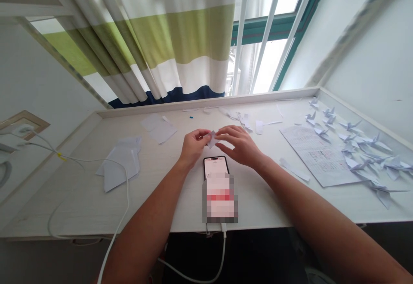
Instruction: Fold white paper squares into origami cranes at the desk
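Between my hands is a small folded white paper (211, 140), held just above the desk. My left hand (194, 145) pinches it from the left, thumb and fingers closed on its edge. On the other side, my right hand (237, 144) has its fingers apart and slightly bent, with the fingertips at the paper's right edge; whether they touch it I cannot tell. Directly below the hands a phone (215, 166) lies face up with a lit screen, its lower part blurred out.
Several folded paper cranes (350, 137) cover the desk's right side, some beside a printed sheet (314, 157). Loose white sheets (121, 168) lie at left, more paper (158, 128) behind. Paper scraps (245, 121) lie near the back ledge. A white cable (127, 193) crosses the left side.
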Demonstrator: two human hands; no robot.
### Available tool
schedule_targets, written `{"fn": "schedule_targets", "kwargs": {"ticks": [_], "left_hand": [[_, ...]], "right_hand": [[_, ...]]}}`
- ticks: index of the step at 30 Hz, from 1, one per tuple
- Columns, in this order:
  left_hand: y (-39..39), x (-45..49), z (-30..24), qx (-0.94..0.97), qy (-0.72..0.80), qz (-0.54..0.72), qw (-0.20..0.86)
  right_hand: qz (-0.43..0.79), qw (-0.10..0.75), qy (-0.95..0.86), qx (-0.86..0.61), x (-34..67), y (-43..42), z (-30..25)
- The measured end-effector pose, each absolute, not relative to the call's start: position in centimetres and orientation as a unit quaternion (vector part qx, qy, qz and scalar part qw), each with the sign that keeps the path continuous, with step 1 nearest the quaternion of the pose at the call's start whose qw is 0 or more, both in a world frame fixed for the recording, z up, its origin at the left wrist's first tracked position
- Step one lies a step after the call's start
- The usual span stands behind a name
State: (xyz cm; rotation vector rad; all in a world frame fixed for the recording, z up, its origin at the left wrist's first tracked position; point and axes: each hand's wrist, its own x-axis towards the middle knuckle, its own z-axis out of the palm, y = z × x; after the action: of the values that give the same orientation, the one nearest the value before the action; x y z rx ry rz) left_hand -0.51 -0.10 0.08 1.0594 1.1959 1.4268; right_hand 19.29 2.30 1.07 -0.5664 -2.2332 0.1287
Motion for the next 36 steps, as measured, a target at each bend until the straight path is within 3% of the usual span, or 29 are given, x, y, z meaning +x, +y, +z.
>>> {"fn": "schedule_targets", "kwargs": {"ticks": [5,13,19,36], "left_hand": [[0.3,-0.8,0.7,0.418,0.495,0.584,0.489],[1.5,-1.7,1.9,0.399,0.461,0.531,0.588],[0.8,-1.8,0.7,0.389,0.36,0.528,0.663],[1.4,-2.4,-1.4,0.367,0.307,0.529,0.701]], "right_hand": [[-0.046,0.284,-0.938,-0.195,19.0,2.8,1.5],[-0.134,0.239,-0.949,-0.152,18.6,4.4,2.1],[-0.149,0.297,-0.928,-0.168,18.9,5.2,0.6],[-0.074,0.435,-0.869,-0.223,18.2,4.4,-0.8]]}}
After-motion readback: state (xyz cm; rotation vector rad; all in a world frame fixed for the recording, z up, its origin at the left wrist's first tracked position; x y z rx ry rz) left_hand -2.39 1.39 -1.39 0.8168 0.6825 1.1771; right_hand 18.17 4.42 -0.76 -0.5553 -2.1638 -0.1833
